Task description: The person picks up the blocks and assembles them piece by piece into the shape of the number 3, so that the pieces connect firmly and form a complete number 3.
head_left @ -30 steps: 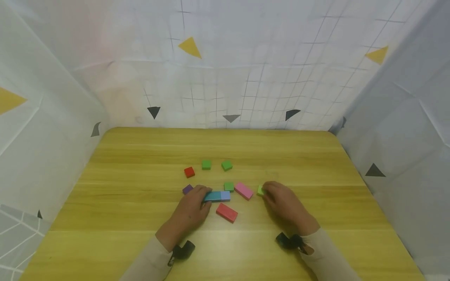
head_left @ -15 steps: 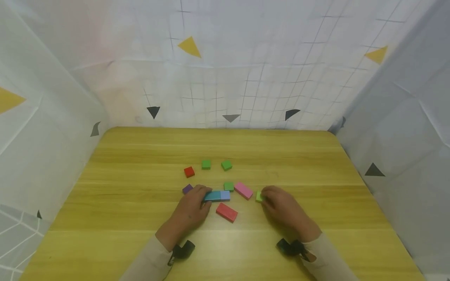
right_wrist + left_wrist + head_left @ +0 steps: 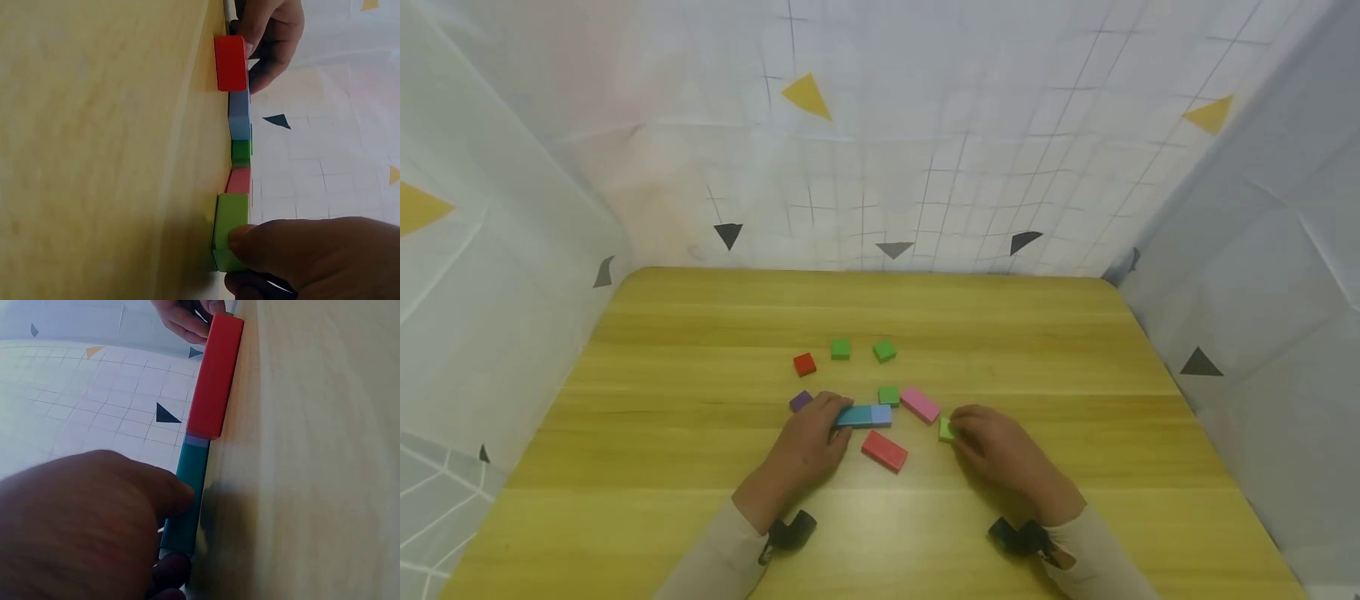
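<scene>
My left hand [image 3: 808, 437] grips a teal block [image 3: 854, 417] by its left part, thumb on the near side in the left wrist view. A light blue block [image 3: 882, 416] lies end to end with the teal one, on its right. Between thumb and fingers of my right hand [image 3: 1000, 446] is a lime green block [image 3: 232, 215], low at the table and partly covered by the hand. A coral red block [image 3: 884, 451] lies in front of the teal and light blue pair. Just left of the lime block is a pink block [image 3: 920, 405], slanting on the table.
A green block [image 3: 889, 396] sits behind the light blue one. Farther back are two more green blocks and a small red block [image 3: 804, 364]. A purple block [image 3: 801, 402] is partly hidden behind the left hand. Patterned white cloth [image 3: 962, 208] encloses the wooden table's [image 3: 700, 325] back and sides.
My right hand has moved the lime green block a little left and toward the near edge. The left hand and the other blocks stay in place.
</scene>
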The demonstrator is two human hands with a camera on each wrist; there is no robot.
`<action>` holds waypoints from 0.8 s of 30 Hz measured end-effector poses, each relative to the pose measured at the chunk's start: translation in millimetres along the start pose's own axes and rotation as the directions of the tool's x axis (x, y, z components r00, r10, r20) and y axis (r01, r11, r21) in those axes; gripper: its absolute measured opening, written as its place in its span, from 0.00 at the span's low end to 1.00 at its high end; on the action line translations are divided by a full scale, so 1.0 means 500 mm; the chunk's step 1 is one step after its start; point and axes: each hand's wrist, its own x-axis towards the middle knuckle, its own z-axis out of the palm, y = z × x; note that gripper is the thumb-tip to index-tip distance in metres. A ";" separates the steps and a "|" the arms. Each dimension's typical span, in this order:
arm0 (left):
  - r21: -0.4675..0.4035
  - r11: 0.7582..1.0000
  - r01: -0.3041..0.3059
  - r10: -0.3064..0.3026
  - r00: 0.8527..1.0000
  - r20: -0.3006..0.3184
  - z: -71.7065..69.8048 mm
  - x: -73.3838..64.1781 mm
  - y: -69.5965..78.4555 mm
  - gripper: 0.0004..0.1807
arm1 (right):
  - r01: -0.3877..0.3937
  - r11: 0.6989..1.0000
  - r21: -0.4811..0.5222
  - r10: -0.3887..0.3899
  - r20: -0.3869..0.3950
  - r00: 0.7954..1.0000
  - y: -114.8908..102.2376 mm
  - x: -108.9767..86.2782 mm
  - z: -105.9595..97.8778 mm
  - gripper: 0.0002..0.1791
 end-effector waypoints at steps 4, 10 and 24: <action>0.001 1.000 0.011 -0.011 1.000 0.009 0.000 0.001 0.001 0.21 | 0.011 1.000 0.007 -0.011 0.033 0.999 -0.009 0.004 -0.001 0.13; 0.004 1.000 0.004 -0.004 1.000 -0.002 0.003 0.003 -0.001 0.20 | 0.012 1.000 0.002 -0.012 0.062 0.998 -0.020 0.010 0.003 0.12; 0.000 0.999 -0.036 0.036 0.999 -0.021 0.003 0.001 -0.003 0.20 | 0.068 0.997 0.019 -0.069 0.063 0.996 -0.051 0.026 0.019 0.11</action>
